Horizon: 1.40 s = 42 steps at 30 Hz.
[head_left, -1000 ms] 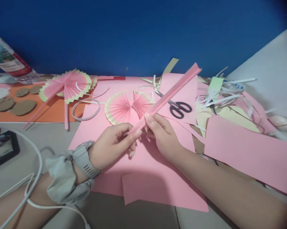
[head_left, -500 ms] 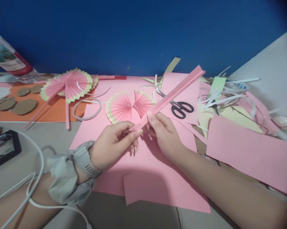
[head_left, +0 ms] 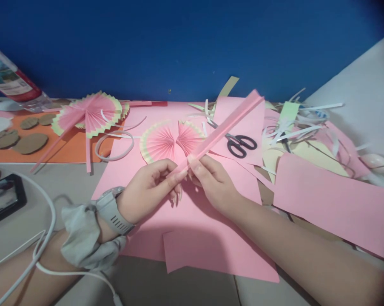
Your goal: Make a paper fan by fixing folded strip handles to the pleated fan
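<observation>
Head view shows us two hands, both gripping one folded strip above the middle of the pink sheet. The left hand pinches its near end between thumb and fingers; the right hand pinches it just beside. From there, we see the strip slant toward the sheet's far right corner, near the scissors. Two fans lie beyond the hands, toward the sheet's far edge.
</observation>
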{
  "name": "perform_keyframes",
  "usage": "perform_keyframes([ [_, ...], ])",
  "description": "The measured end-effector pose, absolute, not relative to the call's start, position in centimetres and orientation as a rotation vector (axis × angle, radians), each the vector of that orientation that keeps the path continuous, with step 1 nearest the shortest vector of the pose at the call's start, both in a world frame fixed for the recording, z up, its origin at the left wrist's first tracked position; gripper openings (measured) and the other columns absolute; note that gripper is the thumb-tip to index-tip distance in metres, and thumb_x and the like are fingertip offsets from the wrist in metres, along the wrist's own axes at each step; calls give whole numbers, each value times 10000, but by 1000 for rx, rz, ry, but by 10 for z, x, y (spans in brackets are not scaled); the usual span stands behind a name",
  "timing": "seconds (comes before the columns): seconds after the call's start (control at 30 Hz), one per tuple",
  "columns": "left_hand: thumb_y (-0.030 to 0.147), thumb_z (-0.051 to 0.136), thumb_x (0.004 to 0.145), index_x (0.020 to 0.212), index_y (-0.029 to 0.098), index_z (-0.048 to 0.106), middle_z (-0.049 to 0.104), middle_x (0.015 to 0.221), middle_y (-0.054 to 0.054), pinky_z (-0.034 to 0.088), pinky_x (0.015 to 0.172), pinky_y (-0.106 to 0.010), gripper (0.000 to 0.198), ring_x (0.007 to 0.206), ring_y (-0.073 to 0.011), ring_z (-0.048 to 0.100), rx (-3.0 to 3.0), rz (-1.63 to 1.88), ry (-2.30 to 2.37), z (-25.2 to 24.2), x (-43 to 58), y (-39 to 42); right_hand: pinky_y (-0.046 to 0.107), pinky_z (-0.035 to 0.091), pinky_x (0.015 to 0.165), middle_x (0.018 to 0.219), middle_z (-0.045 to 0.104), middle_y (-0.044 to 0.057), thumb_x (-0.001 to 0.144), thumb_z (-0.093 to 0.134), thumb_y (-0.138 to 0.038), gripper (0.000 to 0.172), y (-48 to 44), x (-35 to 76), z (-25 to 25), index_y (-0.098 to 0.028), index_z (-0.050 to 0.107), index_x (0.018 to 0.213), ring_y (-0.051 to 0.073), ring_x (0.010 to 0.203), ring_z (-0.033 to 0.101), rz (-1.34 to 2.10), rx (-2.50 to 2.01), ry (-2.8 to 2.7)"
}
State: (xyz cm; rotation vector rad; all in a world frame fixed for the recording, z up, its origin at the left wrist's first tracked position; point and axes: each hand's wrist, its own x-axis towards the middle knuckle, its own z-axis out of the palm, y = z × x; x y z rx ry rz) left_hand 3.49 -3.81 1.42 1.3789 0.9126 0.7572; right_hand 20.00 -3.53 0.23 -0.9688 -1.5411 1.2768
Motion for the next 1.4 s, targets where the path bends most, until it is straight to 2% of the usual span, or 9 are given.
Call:
perform_keyframes([
  [0.17,365,527,906,729,168,463,591,541,38,489,511,-234,272,479,-98,590,1397,710,880,13,33,-37,239,321,451,543,355,-26,954,419,-444,416,-35,202,0,-185,508,642,103,496,346,1408,-910,-1624],
  [0.4,372,537,900,735,176,444,557,485,66,441,440,-197,273,411,-76,543,1322,670,851,15,34,-37,252,214,440,521,274,-45,928,450,-495,460,-37,202,0,-189,450,585,95,463,254,1517,-937,-1476],
  [0.5,382,524,905,714,178,434,502,442,85,399,407,-183,294,376,-66,498,1321,678,871,16,35,-38,255,212,456,516,284,-48,912,473,-513,488,-37,200,3,-182,412,559,89,466,254,1483,-951,-1452],
  [0.77,385,540,891,718,184,438,459,424,92,397,399,-201,284,349,-71,455,1259,802,860,13,34,-39,249,251,497,520,286,-52,914,503,-466,482,-23,202,-2,-184,322,568,90,484,272,1267,-902,-1063],
  [0.87,426,515,895,706,181,444,442,449,87,390,405,-204,317,358,-62,420,1243,863,856,14,34,-39,252,244,491,516,280,-50,930,478,-460,492,-25,202,-2,-183,316,556,91,484,272,1289,-895,-1140],
  [1.0,467,525,878,742,170,479,453,523,72,382,440,-202,330,419,-61,435,1309,802,850,16,34,-40,254,274,492,519,321,-44,943,447,-449,485,-36,201,2,-181,357,550,89,480,314,1342,-951,-1457],
  [1.13,425,459,924,704,184,437,453,453,76,388,446,-209,327,386,-71,453,1413,673,850,16,33,-42,247,339,536,570,418,-28,962,415,-396,417,-41,201,5,-169,464,615,95,519,396,1385,-907,-1601],
  [1.4,407,458,926,666,189,410,394,387,103,325,384,-173,342,318,-47,370,1351,642,877,14,31,-40,241,238,466,512,273,-66,908,519,-422,453,-26,201,0,-188,316,577,77,457,250,1318,-965,-1134],
])
